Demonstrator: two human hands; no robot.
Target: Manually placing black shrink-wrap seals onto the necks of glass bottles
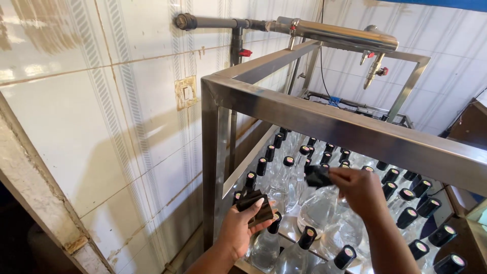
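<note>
Centre of the frame, just right of middle: a black cap sleeve (317, 175), pinched shut between the fingertips of the right hand (361, 189). It sits at the neck of a clear glass bottle (318, 208), whose long axis runs nearly upright, body straight below the fingers. So the sleeve lies at the fingertips' left end, the bottle beneath, the wrist trailing off to the lower right.

Lower and to the left, the left hand (238, 231) is curled closed around a small stack of flat black sleeves (255, 204), thumb across them, held apart from the bottle the right hand works on. The right hand is clearly the nearer of the two to that bottle's neck.

All around, rows of capped bottles (406, 203) stand upright on a steel table, black tops in lines running toward the upper middle. A steel frame rail (345, 129) crosses above them, a steel pipe fitting (335, 34) at the top, white tiled wall (101, 111) filling the left.
</note>
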